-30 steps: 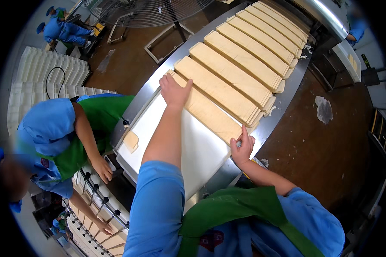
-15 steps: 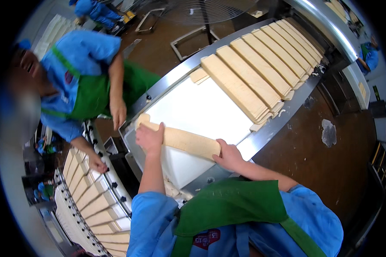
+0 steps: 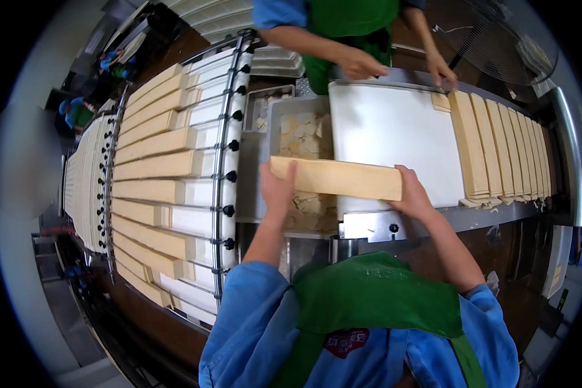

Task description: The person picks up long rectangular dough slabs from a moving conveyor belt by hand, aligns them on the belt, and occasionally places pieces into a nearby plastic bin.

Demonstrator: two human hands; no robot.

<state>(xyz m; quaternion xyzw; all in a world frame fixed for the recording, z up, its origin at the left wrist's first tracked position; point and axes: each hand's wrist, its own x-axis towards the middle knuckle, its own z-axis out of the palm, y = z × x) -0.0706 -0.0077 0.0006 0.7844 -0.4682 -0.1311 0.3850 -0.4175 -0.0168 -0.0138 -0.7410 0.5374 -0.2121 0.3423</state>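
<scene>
Tan slab hangs level over the scrap bin, between belt and rack. Left hand and right hand each clasp 1 end. It looks stiff but brittle, so supporting both ends seems wise.

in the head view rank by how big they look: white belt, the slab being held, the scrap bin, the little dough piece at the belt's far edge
1. white belt
2. held slab, in left hand and right hand
3. scrap bin, partly hidden by the slab, so unsure against it
4. small dough piece
</scene>
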